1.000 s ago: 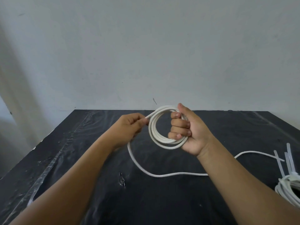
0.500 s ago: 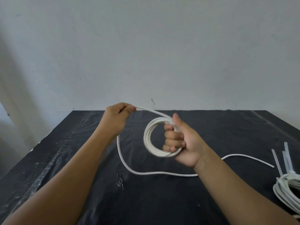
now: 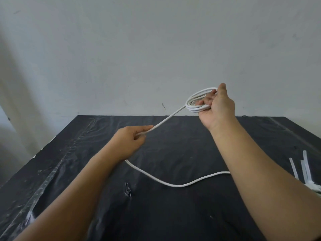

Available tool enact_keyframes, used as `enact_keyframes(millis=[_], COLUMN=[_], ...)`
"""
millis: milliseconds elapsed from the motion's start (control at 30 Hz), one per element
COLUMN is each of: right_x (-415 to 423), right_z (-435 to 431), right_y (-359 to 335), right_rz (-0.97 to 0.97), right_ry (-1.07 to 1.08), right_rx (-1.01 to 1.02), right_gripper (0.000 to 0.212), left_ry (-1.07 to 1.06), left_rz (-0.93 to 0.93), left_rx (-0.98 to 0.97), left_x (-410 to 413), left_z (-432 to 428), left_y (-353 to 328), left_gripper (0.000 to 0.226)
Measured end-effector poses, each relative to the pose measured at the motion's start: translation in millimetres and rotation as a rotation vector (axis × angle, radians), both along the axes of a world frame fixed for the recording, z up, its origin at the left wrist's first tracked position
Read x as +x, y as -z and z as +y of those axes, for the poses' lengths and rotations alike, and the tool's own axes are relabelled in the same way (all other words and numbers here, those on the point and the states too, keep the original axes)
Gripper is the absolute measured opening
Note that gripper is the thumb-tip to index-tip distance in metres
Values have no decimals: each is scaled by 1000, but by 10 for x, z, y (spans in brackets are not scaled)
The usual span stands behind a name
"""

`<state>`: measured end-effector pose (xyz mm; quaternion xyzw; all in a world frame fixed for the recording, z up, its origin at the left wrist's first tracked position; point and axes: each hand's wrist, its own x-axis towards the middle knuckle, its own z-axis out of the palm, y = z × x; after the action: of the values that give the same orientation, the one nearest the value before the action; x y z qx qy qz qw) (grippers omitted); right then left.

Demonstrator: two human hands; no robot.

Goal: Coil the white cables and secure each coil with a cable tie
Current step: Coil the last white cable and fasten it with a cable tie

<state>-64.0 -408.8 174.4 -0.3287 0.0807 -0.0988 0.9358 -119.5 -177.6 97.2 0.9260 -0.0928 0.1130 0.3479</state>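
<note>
Coil (image 3: 195, 108) higher; cable (image 3: 173, 185) partly behind forearm (image 3: 251, 162)

cable (image 3: 175, 185) end hidden, cable ties (image 3: 293, 168) partly hidden

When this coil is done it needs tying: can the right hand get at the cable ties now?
Probably not yet: the right hand grips the coil, raised well away from the cable ties, though nothing lies between.

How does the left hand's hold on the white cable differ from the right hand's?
The left hand pinches a single straight strand; the right hand holds the wound coil. The left hand is lower in view; the right hand is higher. Both hold the same cable.
</note>
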Motion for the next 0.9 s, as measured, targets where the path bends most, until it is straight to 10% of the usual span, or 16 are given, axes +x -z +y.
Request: enact_keyframes(millis=[333,700,900], right_x=[13,-355,-600], right_z=[428,505,381], right_y=[215,672,602], right_rz=[-4,-137,-125], right_ry=[-120,-880,-939], right_rx=[-815,-700,-643], right_gripper=[50,96,55], left_ry=[215,239,276], left_rz=[-294,-261,-8], left_rx=[317,70,-117], left_x=[-120,-143,-50], left_z=[-332,-327,-197], left_y=[-520,-661,-685], left_gripper=[28,14,9])
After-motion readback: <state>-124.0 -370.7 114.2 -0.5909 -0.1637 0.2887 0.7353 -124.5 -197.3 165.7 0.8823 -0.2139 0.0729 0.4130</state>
